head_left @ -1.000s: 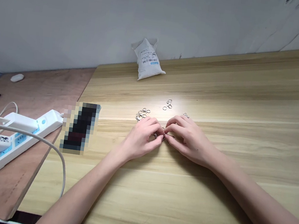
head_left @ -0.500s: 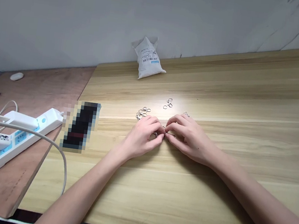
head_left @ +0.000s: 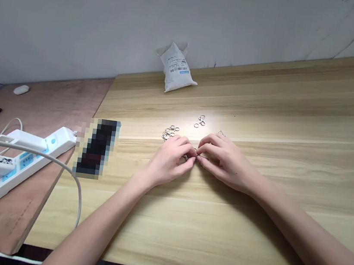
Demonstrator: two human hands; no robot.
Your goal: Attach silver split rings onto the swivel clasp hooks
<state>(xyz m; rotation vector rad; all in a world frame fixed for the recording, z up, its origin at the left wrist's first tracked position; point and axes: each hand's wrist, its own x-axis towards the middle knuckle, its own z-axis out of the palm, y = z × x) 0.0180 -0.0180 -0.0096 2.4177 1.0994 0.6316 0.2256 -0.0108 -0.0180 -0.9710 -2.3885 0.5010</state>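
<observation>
Pinching a small metal key ring [head_left: 195,154] from both sides, the left hand [head_left: 170,160] and the right hand [head_left: 226,165] curl in over the worktop [head_left: 247,246], their fingertips almost meeting in the head view. Neither hand is spread: each is nearly closed, with thumb and fingers drawn together around the metal. The fingers hide most of the piece, so which part each hand grips cannot be told. Its long axis seems to run roughly sideways between the two hands, with a thin metal shank showing toward the right hand, and both hands are about equally near it. Everything else sits relative to that key ring. A loose cluster of metal rings [head_left: 169,132] lies just beyond it and to the left, almost touching the left hand's knuckles. A smaller cluster of rings and clasps [head_left: 200,120] lies straight beyond it, and a few more metal bits [head_left: 221,133] lie just beyond and to the right, by the right hand's fingers. Much farther beyond it, against the wall, a white plastic bag [head_left: 176,69] with a barcode label stands slightly slumped. Well to its left, a blurred patch [head_left: 96,148] hides an object, and a white power strip [head_left: 26,162] lies on a reddish wooden board [head_left: 54,99].
</observation>
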